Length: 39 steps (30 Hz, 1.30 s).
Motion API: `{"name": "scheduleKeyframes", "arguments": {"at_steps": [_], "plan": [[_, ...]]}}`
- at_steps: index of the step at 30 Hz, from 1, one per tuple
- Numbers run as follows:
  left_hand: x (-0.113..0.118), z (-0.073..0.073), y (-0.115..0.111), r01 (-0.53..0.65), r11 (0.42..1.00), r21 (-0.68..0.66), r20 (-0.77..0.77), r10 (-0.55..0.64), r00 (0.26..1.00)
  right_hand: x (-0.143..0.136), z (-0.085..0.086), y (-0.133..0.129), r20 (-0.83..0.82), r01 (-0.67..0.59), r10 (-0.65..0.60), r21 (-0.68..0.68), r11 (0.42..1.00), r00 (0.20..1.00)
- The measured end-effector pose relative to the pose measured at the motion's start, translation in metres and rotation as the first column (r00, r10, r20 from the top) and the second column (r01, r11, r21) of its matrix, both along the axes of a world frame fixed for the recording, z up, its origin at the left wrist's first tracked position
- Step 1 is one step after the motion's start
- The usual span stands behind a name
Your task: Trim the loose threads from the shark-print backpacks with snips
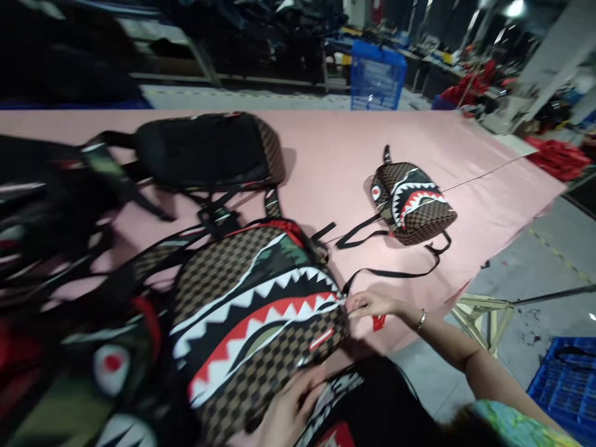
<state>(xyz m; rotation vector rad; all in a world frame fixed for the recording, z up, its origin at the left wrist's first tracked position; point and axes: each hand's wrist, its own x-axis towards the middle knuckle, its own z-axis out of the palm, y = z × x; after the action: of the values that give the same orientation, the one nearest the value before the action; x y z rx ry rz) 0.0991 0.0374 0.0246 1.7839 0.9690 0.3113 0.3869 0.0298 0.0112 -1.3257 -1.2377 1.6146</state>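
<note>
A brown checkered backpack (218, 273) with a printed shark mouth lies in front of me, its red-lined top edge showing. My right hand (370, 304), with a bracelet at the wrist, pinches the backpack's right edge. A small red piece (379, 323) hangs just below that hand. Along the lower edge of the same backpack, my left hand (295, 400) has its fingers curled against it; motion blurs them slightly. Straps lie tangled to the left of this backpack.
A smaller shark-print backpack (421, 214) lies on the pink tabletop (326, 155) with its straps spread out. Another backpack (200, 152) lies black side up. More bags (112, 366) crowd the left. Blue crates stand behind the table (378, 74) and at lower right (565, 385).
</note>
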Motion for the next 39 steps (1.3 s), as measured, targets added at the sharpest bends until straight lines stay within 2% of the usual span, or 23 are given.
{"name": "scheduleKeyframes", "arguments": {"at_steps": [3,6,11,19,34,39], "plan": [[0.005,0.002,-0.006,0.101,0.990,0.102,-0.002,-0.101,0.995,0.004,0.001,-0.004,-0.002,0.025,-0.025,-0.004,1.000,1.000],[0.006,0.004,-0.011,0.132,0.984,0.121,-0.069,-0.125,0.990,0.007,0.000,-0.004,-0.019,0.025,-0.026,-0.029,0.999,0.999],[0.007,0.006,-0.015,0.106,0.990,0.092,-0.125,-0.094,0.988,0.006,0.000,-0.002,0.012,0.005,-0.004,-0.053,0.999,1.000],[0.008,0.008,-0.018,0.086,0.996,0.026,-0.108,-0.082,0.991,0.002,-0.002,0.006,0.075,-0.040,0.042,-0.022,0.999,0.996],[0.010,0.007,-0.019,0.087,0.995,-0.042,-0.127,-0.091,0.988,-0.001,-0.019,0.012,-0.034,-0.092,0.090,-0.068,0.993,0.995],[0.010,0.010,-0.019,0.082,0.996,-0.046,-0.129,-0.088,0.988,-0.004,-0.018,0.014,-0.022,-0.077,0.076,-0.049,0.996,0.997]]}}
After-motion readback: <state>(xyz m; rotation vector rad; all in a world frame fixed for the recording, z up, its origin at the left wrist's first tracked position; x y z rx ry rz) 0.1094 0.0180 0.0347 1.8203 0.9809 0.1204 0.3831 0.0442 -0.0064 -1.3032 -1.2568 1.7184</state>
